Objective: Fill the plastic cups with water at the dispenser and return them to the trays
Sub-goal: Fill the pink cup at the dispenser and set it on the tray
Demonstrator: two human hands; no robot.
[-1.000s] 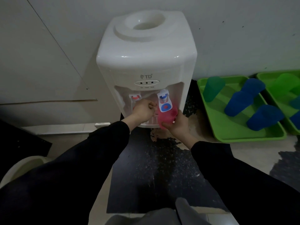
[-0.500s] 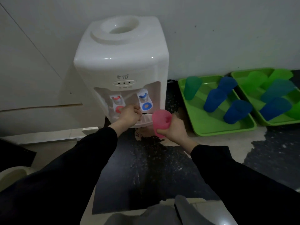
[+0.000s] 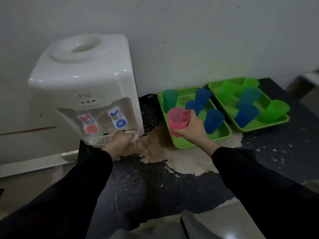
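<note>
My right hand (image 3: pixel 193 130) grips a pink plastic cup (image 3: pixel 177 120), upright, over the near left corner of the left green tray (image 3: pixel 222 135). That tray holds a teal cup (image 3: pixel 170 100) and three blue cups (image 3: pixel 214 120). A second green tray (image 3: pixel 269 125) to the right holds several green, teal and blue cups. The white water dispenser (image 3: pixel 82 80) stands at the left with a red tap (image 3: pixel 89 125) and a blue tap (image 3: pixel 119 119). My left hand (image 3: pixel 120 139), fingers curled, rests on the dispenser's drip tray (image 3: pixel 100 140).
The dispenser and trays sit on a dark worn floor surface (image 3: pixel 155 187) with pale bare patches, against a white wall. A pale ledge (image 3: pixel 307 81) shows at the far right. Grey cloth (image 3: pixel 188 225) appears at the bottom edge.
My right hand carried the pink cup away from the blue tap and rightwards to the left tray. My left hand dropped from the taps to the drip tray. The view swung right.
</note>
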